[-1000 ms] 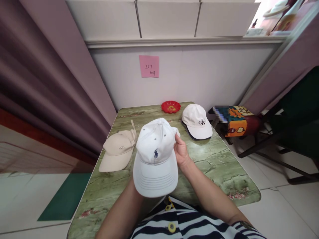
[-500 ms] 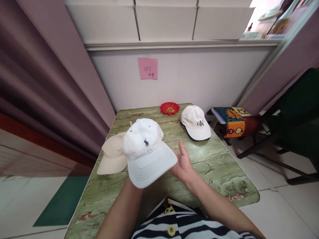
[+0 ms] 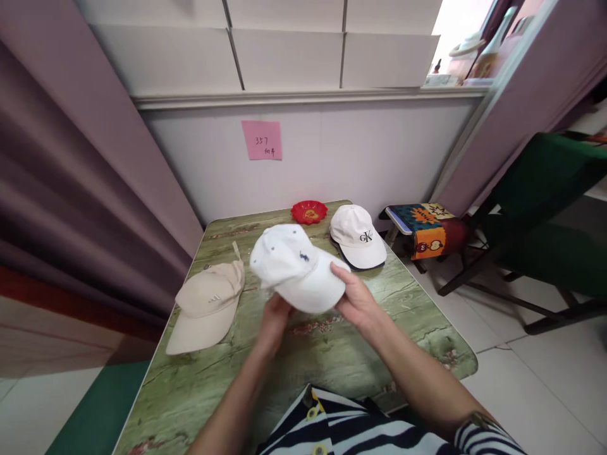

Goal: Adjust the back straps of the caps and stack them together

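A white baseball cap (image 3: 289, 265) with a small dark blue emblem is held up over the table, its brim turned to the right. My right hand (image 3: 356, 298) pinches the tip of the brim, thumb on top and fingers beneath. Under the rear rim of the cap, my left hand (image 3: 276, 314) grips from below, its fingers partly hidden by the cap. To the left lies a beige cap (image 3: 208, 297) with a strap sticking up at the back. Farther right, a white cap (image 3: 353, 234) with dark letters sits on top of a dark cap, of which only the edge shows.
The green wood-patterned table (image 3: 332, 360) stands against a wall bearing a pink note (image 3: 262, 140). A red scalloped dish (image 3: 309, 212) is at its far edge. Right of it are a stool with a colourful cover (image 3: 427, 230) and a dark green chair (image 3: 545, 208).
My right hand has closed on the brim, where it was open beside it before. The held cap has turned with its brim rightward and moved off the beige cap. The view has shifted.
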Available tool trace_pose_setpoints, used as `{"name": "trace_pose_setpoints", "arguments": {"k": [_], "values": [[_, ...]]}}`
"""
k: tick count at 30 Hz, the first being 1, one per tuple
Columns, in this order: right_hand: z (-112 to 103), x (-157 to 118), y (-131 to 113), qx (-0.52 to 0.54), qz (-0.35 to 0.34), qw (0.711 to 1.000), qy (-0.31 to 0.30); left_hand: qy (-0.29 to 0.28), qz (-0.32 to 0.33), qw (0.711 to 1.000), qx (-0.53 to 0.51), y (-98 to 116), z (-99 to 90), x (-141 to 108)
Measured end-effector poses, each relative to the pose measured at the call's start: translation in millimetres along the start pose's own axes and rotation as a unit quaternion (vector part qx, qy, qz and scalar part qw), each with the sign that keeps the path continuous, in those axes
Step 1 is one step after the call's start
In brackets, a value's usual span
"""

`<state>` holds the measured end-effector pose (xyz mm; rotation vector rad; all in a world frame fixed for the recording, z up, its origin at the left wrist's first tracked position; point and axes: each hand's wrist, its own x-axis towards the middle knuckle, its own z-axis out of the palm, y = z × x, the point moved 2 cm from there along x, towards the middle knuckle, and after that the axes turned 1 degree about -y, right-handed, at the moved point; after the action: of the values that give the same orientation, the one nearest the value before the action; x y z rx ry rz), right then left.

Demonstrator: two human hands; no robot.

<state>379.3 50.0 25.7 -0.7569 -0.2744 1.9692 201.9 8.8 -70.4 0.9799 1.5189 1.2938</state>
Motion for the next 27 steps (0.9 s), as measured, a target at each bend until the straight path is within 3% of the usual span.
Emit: {"name": "trace_pose_setpoints", "arguments": {"k": [3, 6, 8, 10, 14, 17, 22, 27], "values": [[13.0, 27.1, -44.8, 0.008, -0.094, 0.995, -0.018, -0.026, -0.020, 0.999, 0.011, -24.2, 4.6, -9.2], [18.4, 56.0, -91.7, 0.014, -0.196, 0.979, -0.057, -0.047, 0.002, 0.998, 0.041, -37.8, 2.4, -13.8], [7.9, 75.4, -115.2, 0.012, -0.249, 0.968, -0.040, -0.065, 0.014, 0.996, 0.057, -39.9, -0.1, -14.9], [-16.2, 94.4, -127.6, 0.008, -0.279, 0.960, 0.021, -0.069, 0.020, 0.995, 0.067, -39.0, -2.2, -15.7], [-85.5, 123.3, -120.7, -0.004, -0.250, 0.954, 0.165, -0.064, 0.034, 0.992, 0.099, -37.3, -2.8, -17.8], [-123.8, 133.1, -107.9, -0.020, -0.229, 0.953, 0.195, -0.065, 0.046, 0.990, 0.117, -39.0, -2.1, -18.0], [-139.0, 137.8, -105.1, -0.009, -0.233, 0.951, 0.201, -0.065, 0.051, 0.989, 0.121, -40.0, -2.6, -17.7], [-145.7, 132.4, -103.4, -0.027, -0.223, 0.942, 0.250, -0.062, 0.055, 0.990, 0.112, -39.0, -2.7, -20.2]]}}
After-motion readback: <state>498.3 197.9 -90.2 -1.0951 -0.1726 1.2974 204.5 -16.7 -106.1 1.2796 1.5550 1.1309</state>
